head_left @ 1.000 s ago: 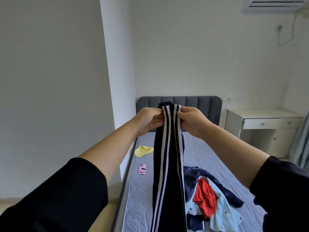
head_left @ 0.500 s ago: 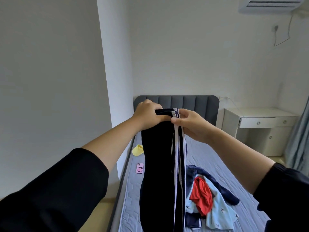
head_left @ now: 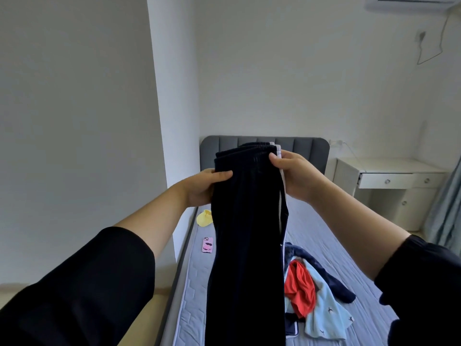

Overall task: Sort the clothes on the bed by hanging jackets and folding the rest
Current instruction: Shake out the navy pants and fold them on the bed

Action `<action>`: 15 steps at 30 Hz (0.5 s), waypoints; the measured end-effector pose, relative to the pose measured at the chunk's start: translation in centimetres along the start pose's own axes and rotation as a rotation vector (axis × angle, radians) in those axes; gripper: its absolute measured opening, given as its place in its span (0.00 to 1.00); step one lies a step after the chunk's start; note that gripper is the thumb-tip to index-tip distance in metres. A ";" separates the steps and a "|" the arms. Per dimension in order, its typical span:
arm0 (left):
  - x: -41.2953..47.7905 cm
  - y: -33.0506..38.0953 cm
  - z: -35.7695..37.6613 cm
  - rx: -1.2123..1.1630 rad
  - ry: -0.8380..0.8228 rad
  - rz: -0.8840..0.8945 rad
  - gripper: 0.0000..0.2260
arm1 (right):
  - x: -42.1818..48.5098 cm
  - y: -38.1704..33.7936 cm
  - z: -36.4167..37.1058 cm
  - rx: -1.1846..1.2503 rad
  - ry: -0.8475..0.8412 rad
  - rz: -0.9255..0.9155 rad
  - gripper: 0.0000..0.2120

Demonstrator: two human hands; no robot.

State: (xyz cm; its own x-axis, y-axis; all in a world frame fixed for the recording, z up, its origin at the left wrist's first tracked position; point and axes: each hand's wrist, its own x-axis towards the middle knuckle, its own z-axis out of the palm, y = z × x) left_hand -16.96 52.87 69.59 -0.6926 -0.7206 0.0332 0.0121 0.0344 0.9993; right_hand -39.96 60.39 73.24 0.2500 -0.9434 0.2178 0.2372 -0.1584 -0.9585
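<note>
A pair of dark navy track pants (head_left: 247, 233) with white side stripes hangs in the air over the bed (head_left: 324, 236), waistband up and legs together. My left hand (head_left: 203, 187) grips the waistband's left edge, thumb on the front. My right hand (head_left: 296, 174) grips its right edge at the white stripe. Behind the pants, a pile lies on the mattress: a red garment (head_left: 300, 285), a light blue patterned garment (head_left: 326, 310) and a dark navy garment (head_left: 331, 278). The lower legs of the pants run out of the frame.
A yellow cloth item (head_left: 204, 218) and a pink phone (head_left: 207, 244) lie near the bed's left edge. A grey padded headboard (head_left: 309, 149) stands at the far end. A white desk with drawers (head_left: 396, 181) and a curtain (head_left: 446, 216) are at the right.
The pants turned so the plain dark side faces me instead of the striped edge. My hands moved apart along the waistband and dropped a little lower.
</note>
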 end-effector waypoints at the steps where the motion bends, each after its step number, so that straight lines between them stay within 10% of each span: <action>1: 0.2 0.0 -0.4 -0.037 0.051 0.026 0.17 | 0.4 0.0 -0.4 -0.031 -0.001 0.035 0.11; 8: 4.5 -0.3 -4.0 0.135 0.430 -0.032 0.12 | 6.4 2.9 -2.2 -0.418 0.263 0.222 0.10; 15: 10.2 4.2 -7.5 0.427 0.794 0.126 0.08 | 16.2 1.6 -0.5 -0.616 0.578 0.023 0.06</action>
State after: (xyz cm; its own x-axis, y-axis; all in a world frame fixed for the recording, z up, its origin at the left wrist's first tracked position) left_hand -18.54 40.47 74.20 -0.0017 -0.9539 0.3002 -0.3236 0.2846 0.9024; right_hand -36.00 44.68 75.20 -0.3113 -0.9223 0.2292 -0.3586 -0.1093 -0.9271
